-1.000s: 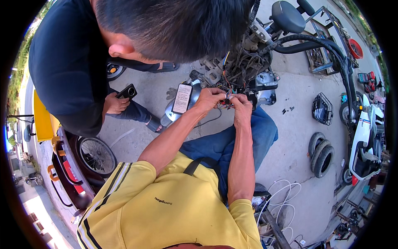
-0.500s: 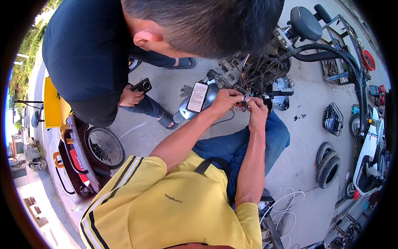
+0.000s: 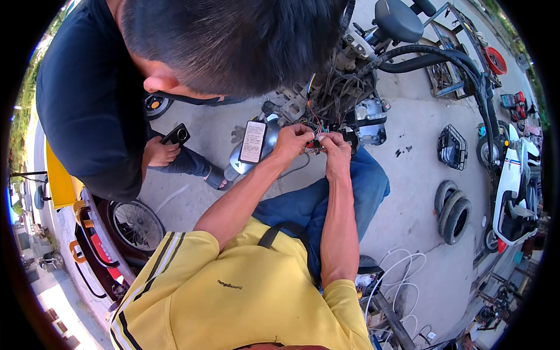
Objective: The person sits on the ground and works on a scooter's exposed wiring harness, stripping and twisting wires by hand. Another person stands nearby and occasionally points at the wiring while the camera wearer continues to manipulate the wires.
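My left hand [image 3: 293, 142] and my right hand [image 3: 336, 154] are close together in front of a partly stripped vehicle. Their fingertips pinch thin coloured wires [image 3: 317, 132], with a small dark and red piece between them whose kind I cannot make out. Yellow, blue and red strands run up from there into a tangled dark wiring harness [image 3: 345, 87]. Left of my hands, a phone [image 3: 252, 142] with a lit page of text lies on a rounded silver body part [image 3: 270, 135]. The fingertips partly hide the wire ends.
A person in dark clothes [image 3: 87, 111] leans in from the left, a dark phone [image 3: 176, 135] in one hand. To the right are a black wire basket [image 3: 452, 147], several tyres [image 3: 457, 220] and a white scooter [image 3: 506, 201]. Pale tubing [image 3: 402, 274] coils beside my right elbow.
The whole view has shifted, so most things sit further left. My hands stay together at the wires, with the fingers slightly changed. The other person's head is lower and further over the left side.
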Action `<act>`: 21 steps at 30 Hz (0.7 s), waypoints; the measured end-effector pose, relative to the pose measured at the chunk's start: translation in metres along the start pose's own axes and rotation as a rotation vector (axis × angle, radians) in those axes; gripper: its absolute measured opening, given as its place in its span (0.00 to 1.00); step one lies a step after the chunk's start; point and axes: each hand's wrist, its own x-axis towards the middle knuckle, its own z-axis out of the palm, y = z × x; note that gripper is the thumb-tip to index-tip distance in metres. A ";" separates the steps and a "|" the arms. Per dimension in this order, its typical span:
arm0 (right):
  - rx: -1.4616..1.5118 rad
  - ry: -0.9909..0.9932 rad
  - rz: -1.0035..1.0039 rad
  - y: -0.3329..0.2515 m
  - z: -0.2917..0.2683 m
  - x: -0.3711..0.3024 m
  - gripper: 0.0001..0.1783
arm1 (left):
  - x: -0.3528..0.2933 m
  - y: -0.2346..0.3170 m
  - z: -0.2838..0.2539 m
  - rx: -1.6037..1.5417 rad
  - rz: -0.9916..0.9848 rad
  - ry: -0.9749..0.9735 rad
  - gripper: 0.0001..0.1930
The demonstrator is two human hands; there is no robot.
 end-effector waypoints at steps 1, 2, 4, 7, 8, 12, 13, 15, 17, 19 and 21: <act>0.017 -0.002 0.000 0.004 -0.001 0.002 0.08 | -0.001 -0.001 0.003 -0.016 0.014 0.011 0.07; 0.035 -0.004 0.000 0.007 -0.003 0.006 0.08 | -0.002 -0.001 0.005 -0.032 0.027 0.022 0.07; 0.042 -0.010 0.011 0.008 -0.002 0.005 0.08 | -0.002 -0.005 0.007 -0.084 0.069 0.038 0.07; 0.030 -0.013 0.020 0.008 -0.002 0.004 0.08 | -0.002 -0.009 0.006 -0.109 0.094 0.036 0.06; 0.032 -0.013 0.021 0.009 -0.002 0.004 0.08 | -0.001 -0.010 0.006 -0.108 0.097 0.030 0.06; 0.042 -0.018 0.026 0.007 -0.003 0.003 0.09 | -0.008 -0.002 0.005 0.022 0.128 0.031 0.08; 0.040 -0.022 0.019 0.006 -0.002 0.003 0.09 | -0.009 -0.005 0.005 0.038 0.155 0.039 0.09; 0.036 -0.026 0.005 0.002 -0.002 0.001 0.09 | -0.008 -0.008 0.004 0.080 0.201 0.041 0.11; 0.019 -0.022 -0.011 0.001 -0.001 0.001 0.08 | -0.006 -0.010 0.003 0.129 0.239 0.031 0.12; 0.003 -0.014 -0.038 0.004 -0.001 0.000 0.08 | -0.008 -0.005 0.001 0.116 0.200 0.009 0.11; -0.010 -0.011 -0.083 0.008 0.001 0.002 0.07 | -0.008 -0.007 0.001 0.072 0.187 0.000 0.10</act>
